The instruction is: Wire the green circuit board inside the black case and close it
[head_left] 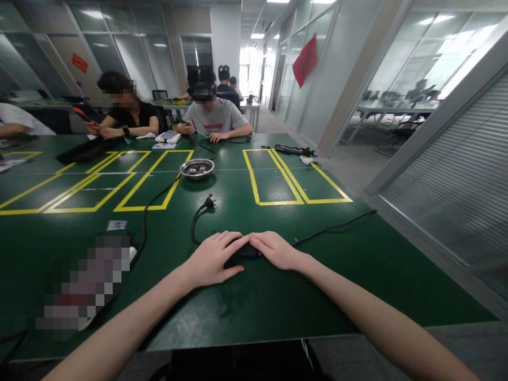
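In front of me a black power adapter (248,250) lies on the green table, partly hidden under my hands. My left hand (212,259) rests at its left end, fingers stretched over it and thumb apart. From the right, my right hand (277,250) curls over the adapter's other end, its fingertips meeting those of the left. A black cord ends in a plug (208,202) just beyond my left hand. Another thin black cable (335,226) runs from beside my right hand toward the table's right edge.
A metal bowl (197,169) holding small metal parts stands farther back. Yellow tape (280,202) marks rectangles on the tabletop. A blurred-out object (87,286) lies at left, near a label (117,225). Black gear (296,151) sits at the far right. Two people work across the table.
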Tool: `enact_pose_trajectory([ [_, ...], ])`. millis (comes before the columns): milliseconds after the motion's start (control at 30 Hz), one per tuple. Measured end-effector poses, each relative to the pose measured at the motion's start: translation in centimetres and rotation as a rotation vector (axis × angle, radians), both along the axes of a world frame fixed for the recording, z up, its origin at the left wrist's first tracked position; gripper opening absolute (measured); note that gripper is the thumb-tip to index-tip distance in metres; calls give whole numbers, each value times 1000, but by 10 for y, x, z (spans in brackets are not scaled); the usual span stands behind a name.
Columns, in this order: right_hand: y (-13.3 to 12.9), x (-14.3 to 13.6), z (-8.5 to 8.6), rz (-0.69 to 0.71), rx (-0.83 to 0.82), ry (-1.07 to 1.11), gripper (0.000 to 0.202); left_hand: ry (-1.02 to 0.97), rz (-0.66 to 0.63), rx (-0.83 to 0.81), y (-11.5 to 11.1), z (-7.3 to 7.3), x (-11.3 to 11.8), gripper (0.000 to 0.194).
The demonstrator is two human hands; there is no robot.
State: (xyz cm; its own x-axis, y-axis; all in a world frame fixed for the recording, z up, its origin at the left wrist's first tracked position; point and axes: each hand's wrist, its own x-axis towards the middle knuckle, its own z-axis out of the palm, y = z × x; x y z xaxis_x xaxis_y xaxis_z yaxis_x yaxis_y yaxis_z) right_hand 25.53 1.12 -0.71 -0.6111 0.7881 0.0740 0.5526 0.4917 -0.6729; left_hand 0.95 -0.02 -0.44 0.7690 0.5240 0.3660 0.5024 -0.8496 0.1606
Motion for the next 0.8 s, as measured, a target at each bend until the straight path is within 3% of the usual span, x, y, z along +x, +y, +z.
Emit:
enact_pose_trajectory([
  [100, 3, 2, -1, 3, -200, 131, 58, 44, -12, 122, 2, -3, 2, 51],
  [167, 3, 2, 1, 4, -234, 136, 61, 58, -10, 181, 3, -3, 2, 41],
  [267, -2, 1, 5, -43, 59, 81, 49, 82, 14, 206, 3, -1, 3, 40],
  [367, -6, 0, 8, 70, 420, 86, 38, 85, 70, 168, 3, 0, 2, 45],
  [433, -6, 0, 8, 179, 545, 74, 36, 74, 75, 145, 4, 0, 0, 48],
  [533, -3, 2, 5, 207, 629, 44, 24, 39, 52, 145, 7, -1, -2, 53],
  [667, -3, 4, 5, 132, 570, 15, 21, -15, 23, 148, 9, -1, -6, 48],
  [800, -5, 3, 9, 99, 231, 74, 26, -34, -24, 180, 8, -1, -6, 43],
])
